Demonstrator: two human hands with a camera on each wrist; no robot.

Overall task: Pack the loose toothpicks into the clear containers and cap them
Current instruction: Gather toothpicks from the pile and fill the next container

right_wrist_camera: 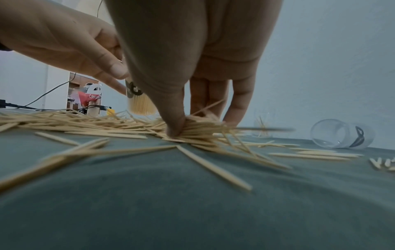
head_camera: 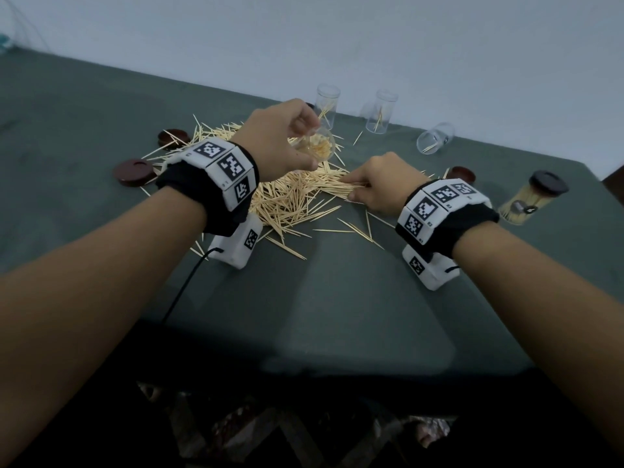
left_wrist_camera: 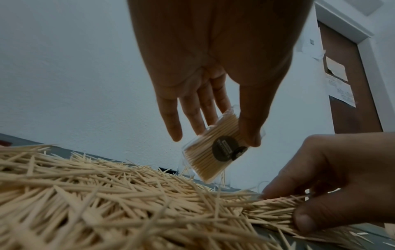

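Observation:
A big heap of loose toothpicks (head_camera: 290, 194) lies mid-table. My left hand (head_camera: 287, 136) holds a clear container (head_camera: 315, 146) above the heap, tilted and nearly full of toothpicks; the left wrist view shows this container (left_wrist_camera: 215, 152) pinched between thumb and fingers. My right hand (head_camera: 378, 184) is down on the heap's right side, its thumb and fingers pinching a bundle of toothpicks (right_wrist_camera: 198, 128) against the cloth. That same pinched bundle (left_wrist_camera: 275, 211) shows in the left wrist view.
Two clear containers stand at the back (head_camera: 327, 106) (head_camera: 381, 111), each holding a few picks; another (head_camera: 435, 138) lies on its side. A capped full container (head_camera: 533, 197) leans at the right. Brown caps (head_camera: 135, 172) (head_camera: 173, 137) (head_camera: 462, 173) lie on the green cloth (head_camera: 320, 298).

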